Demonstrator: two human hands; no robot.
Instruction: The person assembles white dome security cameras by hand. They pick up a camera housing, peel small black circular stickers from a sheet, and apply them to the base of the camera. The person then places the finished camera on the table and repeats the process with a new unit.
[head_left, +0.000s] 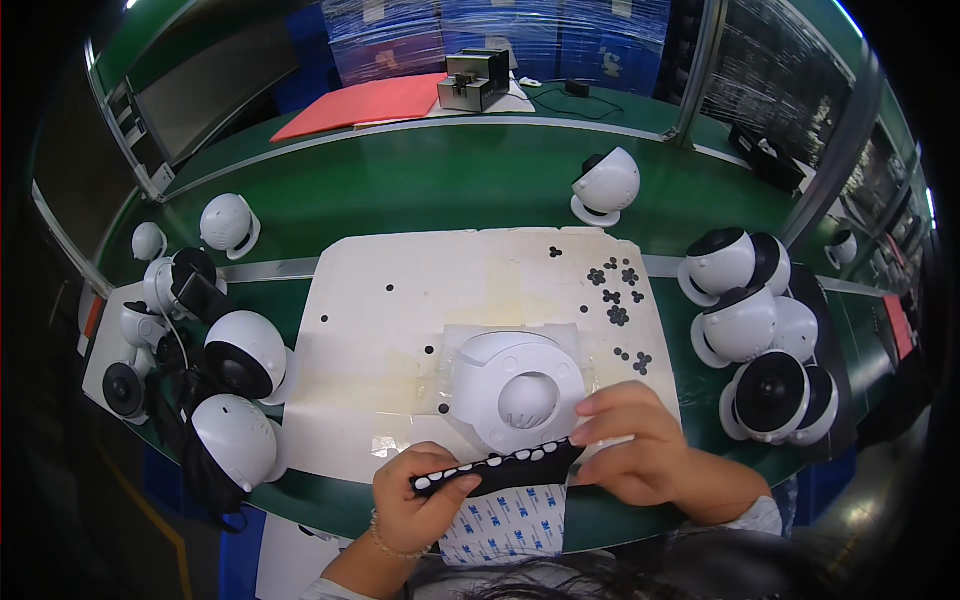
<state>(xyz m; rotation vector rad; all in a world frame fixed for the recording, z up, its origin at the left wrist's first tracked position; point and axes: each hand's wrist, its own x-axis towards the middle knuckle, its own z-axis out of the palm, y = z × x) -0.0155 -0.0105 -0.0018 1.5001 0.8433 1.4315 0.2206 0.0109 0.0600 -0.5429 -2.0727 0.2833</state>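
A black sheet of round adhesive pads (500, 478) is bent along its upper edge, where a row of white dots shows. Its printed backing paper (508, 525) hangs below. My left hand (420, 497) is closed on the left end of the sheet, thumb in front. At the right end, my right hand (640, 450) has its thumb and fingers around the sheet's corner; whether a single pad is between them I cannot make out. Just beyond the sheet, a white rounded device (480, 375) lies with its ring-shaped base facing up, on clear film over a pale board (370, 265).
Small black round pads (618, 315) lie scattered on the board, mostly at its right. White ball-shaped devices stand in groups at right (740, 325) and left (235, 440), beside black cables (205, 480). Another device (607, 188) and a metal box (475, 80) are farther back.
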